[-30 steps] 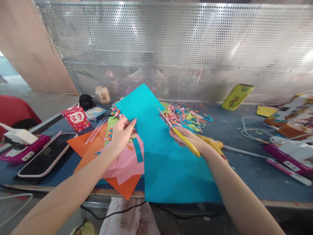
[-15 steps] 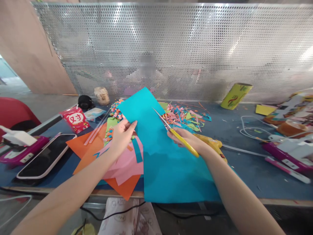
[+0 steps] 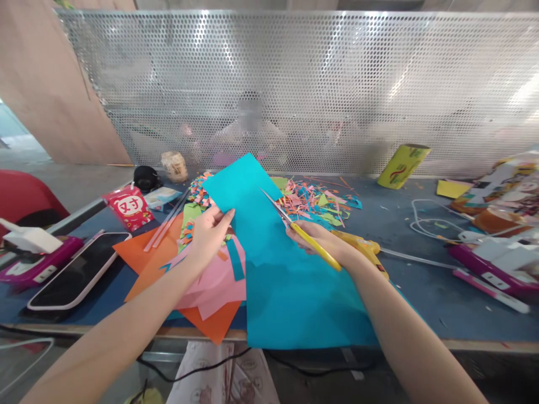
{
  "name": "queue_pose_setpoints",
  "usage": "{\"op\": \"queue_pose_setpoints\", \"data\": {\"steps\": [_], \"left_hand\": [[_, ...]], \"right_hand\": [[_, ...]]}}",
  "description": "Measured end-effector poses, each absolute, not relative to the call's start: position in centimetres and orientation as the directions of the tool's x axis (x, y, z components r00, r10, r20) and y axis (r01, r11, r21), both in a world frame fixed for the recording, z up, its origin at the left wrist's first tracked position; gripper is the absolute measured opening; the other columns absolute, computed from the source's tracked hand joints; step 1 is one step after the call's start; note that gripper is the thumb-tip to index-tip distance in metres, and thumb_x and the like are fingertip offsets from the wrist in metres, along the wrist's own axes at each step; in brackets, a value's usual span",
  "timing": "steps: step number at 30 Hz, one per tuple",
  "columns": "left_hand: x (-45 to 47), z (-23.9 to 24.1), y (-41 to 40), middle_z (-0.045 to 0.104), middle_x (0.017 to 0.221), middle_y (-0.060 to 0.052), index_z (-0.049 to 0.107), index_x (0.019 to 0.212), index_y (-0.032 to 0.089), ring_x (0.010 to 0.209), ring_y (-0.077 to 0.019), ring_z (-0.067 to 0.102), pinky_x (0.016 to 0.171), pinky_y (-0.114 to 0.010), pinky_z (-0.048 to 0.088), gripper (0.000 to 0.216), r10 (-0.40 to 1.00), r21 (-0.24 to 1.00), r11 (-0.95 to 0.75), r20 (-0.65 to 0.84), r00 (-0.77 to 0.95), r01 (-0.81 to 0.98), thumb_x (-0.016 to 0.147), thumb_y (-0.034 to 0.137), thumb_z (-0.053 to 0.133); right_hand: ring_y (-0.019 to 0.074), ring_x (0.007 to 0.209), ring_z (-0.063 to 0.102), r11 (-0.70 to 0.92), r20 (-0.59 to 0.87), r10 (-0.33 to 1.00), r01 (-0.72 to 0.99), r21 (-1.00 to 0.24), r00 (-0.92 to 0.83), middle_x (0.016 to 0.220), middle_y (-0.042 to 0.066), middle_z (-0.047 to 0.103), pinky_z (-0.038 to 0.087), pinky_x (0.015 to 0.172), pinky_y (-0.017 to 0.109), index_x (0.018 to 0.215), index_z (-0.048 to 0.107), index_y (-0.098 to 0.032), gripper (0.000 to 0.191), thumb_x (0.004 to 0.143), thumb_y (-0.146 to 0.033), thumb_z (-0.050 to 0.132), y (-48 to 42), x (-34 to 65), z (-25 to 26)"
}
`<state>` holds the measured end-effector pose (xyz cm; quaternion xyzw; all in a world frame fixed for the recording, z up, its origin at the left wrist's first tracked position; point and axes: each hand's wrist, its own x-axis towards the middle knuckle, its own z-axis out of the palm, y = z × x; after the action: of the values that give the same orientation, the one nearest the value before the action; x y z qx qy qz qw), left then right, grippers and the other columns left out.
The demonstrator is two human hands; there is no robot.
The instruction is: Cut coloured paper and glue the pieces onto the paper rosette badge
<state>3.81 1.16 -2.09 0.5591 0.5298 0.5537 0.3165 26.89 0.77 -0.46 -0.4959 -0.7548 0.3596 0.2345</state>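
Observation:
My left hand (image 3: 213,231) pinches the left edge of a blue sheet of paper (image 3: 252,207) between thumb and fingers, holding it raised and slanted. In my right hand (image 3: 314,238) is a pair of scissors (image 3: 309,238) with yellow handles; the blades point up and left over the blue sheet and look nearly closed. A larger blue sheet (image 3: 303,308) lies below, reaching the table's front edge. Pink paper (image 3: 214,286) and orange paper (image 3: 147,280) are spread under my left forearm. Behind the raised sheet is a heap of coloured paper scraps (image 3: 311,199).
A yellow glue gun (image 3: 362,247) lies beside my right wrist. At left are a phone (image 3: 80,272), a red packet (image 3: 128,206) and a purple power strip (image 3: 42,261). A yellow tube (image 3: 402,165) leans near the perforated metal panel (image 3: 320,90). Another power strip (image 3: 492,275) sits at right.
The view has shifted very slightly. Both hands, the blue sheet and the scissors keep almost the same positions.

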Motion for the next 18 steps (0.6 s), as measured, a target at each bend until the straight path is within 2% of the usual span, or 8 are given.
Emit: {"op": "queue_pose_setpoints", "data": {"steps": [7, 14, 18], "left_hand": [[3.96, -1.96, 1.04, 0.041, 0.047, 0.006, 0.044, 0.059, 0.020, 0.041, -0.0091, 0.044, 0.038, -0.020, 0.035, 0.028, 0.947, 0.952, -0.243, 0.275, -0.168, 0.185, 0.077, 0.037, 0.059], [3.75, -2.38, 1.32, 0.049, 0.051, 0.004, 0.049, 0.064, 0.020, 0.045, -0.0123, 0.052, 0.038, -0.020, 0.036, 0.027, 0.951, 0.955, -0.233, 0.263, -0.161, 0.181, 0.074, 0.042, 0.061], [3.61, -2.53, 1.53, 0.052, 0.053, 0.003, 0.051, 0.066, 0.020, 0.044, -0.0120, 0.052, 0.039, -0.021, 0.037, 0.025, 0.951, 0.951, -0.232, 0.265, -0.157, 0.204, 0.076, 0.042, 0.060]], "right_hand": [[0.0092, 0.052, 0.033, 0.239, -0.015, 0.917, 0.580, -0.779, -0.398, 0.059, -0.005, 0.035, 0.029, 0.048, 0.025, 0.069, 0.042, -0.022, 0.045, 0.075, -0.066, 0.047, 0.78, 26.83, -0.32], [0.0078, 0.046, 0.031, 0.184, -0.042, 0.931, 0.566, -0.803, -0.362, 0.054, -0.006, 0.031, 0.027, 0.043, 0.024, 0.066, 0.040, -0.022, 0.048, 0.071, -0.069, 0.049, 0.83, 26.66, -0.50], [0.0081, 0.040, 0.036, 0.125, -0.092, 0.943, 0.594, -0.794, -0.321, 0.049, -0.006, 0.036, 0.029, 0.040, 0.024, 0.066, 0.039, -0.022, 0.052, 0.066, -0.072, 0.051, 0.69, 26.52, -0.30]]}}
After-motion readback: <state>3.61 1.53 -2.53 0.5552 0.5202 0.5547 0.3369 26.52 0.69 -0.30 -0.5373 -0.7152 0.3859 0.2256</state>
